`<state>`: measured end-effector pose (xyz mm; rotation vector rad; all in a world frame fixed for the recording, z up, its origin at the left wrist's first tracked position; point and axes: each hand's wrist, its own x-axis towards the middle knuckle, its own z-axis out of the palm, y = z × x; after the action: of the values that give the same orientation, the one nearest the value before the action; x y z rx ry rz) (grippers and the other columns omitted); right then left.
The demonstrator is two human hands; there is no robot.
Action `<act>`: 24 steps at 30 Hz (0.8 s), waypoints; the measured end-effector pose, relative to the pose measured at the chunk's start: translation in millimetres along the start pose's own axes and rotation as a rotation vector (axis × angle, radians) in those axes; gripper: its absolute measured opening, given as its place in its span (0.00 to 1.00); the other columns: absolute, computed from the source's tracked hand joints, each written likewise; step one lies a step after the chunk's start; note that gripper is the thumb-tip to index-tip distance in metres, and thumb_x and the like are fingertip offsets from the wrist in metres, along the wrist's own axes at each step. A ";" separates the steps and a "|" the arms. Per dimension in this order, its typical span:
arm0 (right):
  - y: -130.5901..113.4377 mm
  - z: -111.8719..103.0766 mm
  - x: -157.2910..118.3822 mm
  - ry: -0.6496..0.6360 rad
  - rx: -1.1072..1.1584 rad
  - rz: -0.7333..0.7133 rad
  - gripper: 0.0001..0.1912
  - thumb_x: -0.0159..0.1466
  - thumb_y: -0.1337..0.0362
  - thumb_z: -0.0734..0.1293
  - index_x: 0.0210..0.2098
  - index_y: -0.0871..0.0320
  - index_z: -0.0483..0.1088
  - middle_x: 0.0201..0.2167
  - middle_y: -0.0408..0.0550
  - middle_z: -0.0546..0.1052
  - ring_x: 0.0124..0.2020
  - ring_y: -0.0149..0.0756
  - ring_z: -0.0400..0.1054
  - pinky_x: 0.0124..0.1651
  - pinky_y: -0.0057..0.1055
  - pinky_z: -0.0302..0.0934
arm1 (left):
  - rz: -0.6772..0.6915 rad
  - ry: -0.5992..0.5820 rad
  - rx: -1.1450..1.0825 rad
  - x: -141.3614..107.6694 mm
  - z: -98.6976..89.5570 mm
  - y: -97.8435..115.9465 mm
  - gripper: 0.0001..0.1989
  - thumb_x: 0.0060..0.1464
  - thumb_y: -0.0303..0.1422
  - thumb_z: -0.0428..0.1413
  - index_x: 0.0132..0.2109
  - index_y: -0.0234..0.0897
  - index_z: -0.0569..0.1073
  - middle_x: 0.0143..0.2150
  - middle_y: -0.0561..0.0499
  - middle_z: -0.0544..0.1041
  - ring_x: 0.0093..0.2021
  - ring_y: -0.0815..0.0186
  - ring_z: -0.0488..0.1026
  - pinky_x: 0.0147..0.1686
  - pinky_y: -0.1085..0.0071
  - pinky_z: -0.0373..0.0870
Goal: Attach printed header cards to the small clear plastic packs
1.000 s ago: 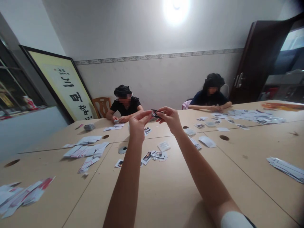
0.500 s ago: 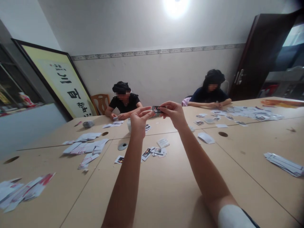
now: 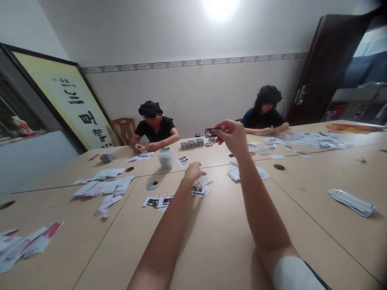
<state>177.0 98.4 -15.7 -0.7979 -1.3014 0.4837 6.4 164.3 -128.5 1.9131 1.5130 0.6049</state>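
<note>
My right hand [image 3: 231, 135] is raised over the far half of the table, its thumb and fingers pinching a small dark printed card [image 3: 209, 132] by one end. Lower and to the left, my left hand [image 3: 193, 173] hangs over the table with its fingers apart and nothing visible in them. Just beyond and beneath its fingers lies a small clear plastic case [image 3: 207, 180]. Printed picture cards [image 3: 198, 190] lie close by, partly under the left hand's shadow. More picture cards [image 3: 152, 202] are half hidden by my left forearm.
A stack of clear cases [image 3: 165, 158] and a row of small stacks [image 3: 192, 143] stand farther back. White paper piles [image 3: 104, 187] lie left, a bundle of strips [image 3: 352, 202] right. Two people [image 3: 157, 131] sit across the table [image 3: 217, 241], which has round cable holes [image 3: 279, 167].
My left hand has let go of the card and moved down toward the plastic case. The right hand keeps the card and has shifted slightly right and up. The view has turned slightly.
</note>
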 end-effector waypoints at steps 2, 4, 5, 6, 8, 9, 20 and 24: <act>-4.4 -1.4 -1.2 0.009 0.016 -0.016 0.07 0.53 0.63 0.74 0.28 0.59 0.74 0.17 0.39 0.73 0.17 0.29 0.71 0.18 0.24 0.63 | -0.027 -0.055 0.131 3.0 13.4 -6.8 0.19 0.64 0.38 0.59 0.58 0.35 0.72 0.57 0.42 0.74 0.53 0.56 0.75 0.52 0.53 0.76; -6.9 -1.7 -2.1 0.016 0.014 -0.030 0.07 0.54 0.63 0.74 0.28 0.58 0.74 0.17 0.38 0.72 0.17 0.28 0.71 0.18 0.24 0.63 | -0.051 -0.091 0.237 4.6 24.3 -11.6 0.19 0.64 0.39 0.59 0.58 0.35 0.72 0.57 0.43 0.74 0.53 0.55 0.75 0.52 0.53 0.76; -7.5 -1.7 -2.4 0.017 0.007 -0.033 0.07 0.55 0.62 0.74 0.29 0.58 0.74 0.18 0.38 0.72 0.17 0.28 0.71 0.18 0.24 0.63 | -0.059 -0.094 0.280 5.2 28.9 -13.5 0.19 0.64 0.39 0.59 0.58 0.35 0.72 0.58 0.43 0.74 0.54 0.55 0.75 0.52 0.53 0.76; -7.6 -1.5 -2.6 0.018 -0.002 -0.036 0.07 0.55 0.62 0.74 0.30 0.58 0.74 0.19 0.39 0.72 0.18 0.28 0.71 0.19 0.24 0.63 | -0.064 -0.089 0.316 5.8 32.9 -15.4 0.19 0.64 0.39 0.59 0.58 0.35 0.72 0.58 0.42 0.74 0.55 0.55 0.75 0.53 0.52 0.76; -6.6 -1.2 -2.6 0.017 -0.009 -0.035 0.07 0.56 0.61 0.73 0.32 0.58 0.75 0.23 0.40 0.74 0.19 0.28 0.73 0.19 0.23 0.64 | -0.063 -0.062 0.363 7.1 38.6 -19.0 0.20 0.64 0.39 0.59 0.59 0.35 0.72 0.59 0.42 0.73 0.56 0.54 0.74 0.54 0.51 0.75; -5.6 -1.1 -2.2 0.013 -0.004 -0.032 0.08 0.56 0.61 0.73 0.33 0.57 0.75 0.25 0.40 0.75 0.20 0.29 0.73 0.20 0.23 0.64 | -0.054 -0.045 0.371 7.9 39.9 -20.8 0.20 0.64 0.39 0.59 0.59 0.35 0.72 0.59 0.42 0.73 0.56 0.54 0.74 0.54 0.50 0.74; 11.6 6.4 4.3 -0.020 0.282 0.041 0.23 0.49 0.64 0.76 0.44 0.51 0.73 0.40 0.42 0.78 0.31 0.30 0.74 0.31 0.27 0.71 | 0.315 0.285 0.036 -3.2 -30.4 12.3 0.34 0.43 0.37 0.74 0.55 0.33 0.71 0.51 0.41 0.78 0.42 0.58 0.78 0.47 0.59 0.76; 18.1 13.5 1.1 -0.010 0.201 0.069 0.46 0.48 0.63 0.77 0.64 0.42 0.61 0.37 0.43 0.77 0.31 0.36 0.74 0.30 0.32 0.71 | 0.465 0.384 -0.042 -35.4 -57.6 42.1 0.34 0.40 0.35 0.74 0.53 0.35 0.69 0.48 0.44 0.78 0.42 0.57 0.77 0.45 0.60 0.75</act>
<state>166.2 114.3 -27.7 -0.6741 -1.2152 0.6632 -12.7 134.1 -57.3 2.2207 1.2487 1.2590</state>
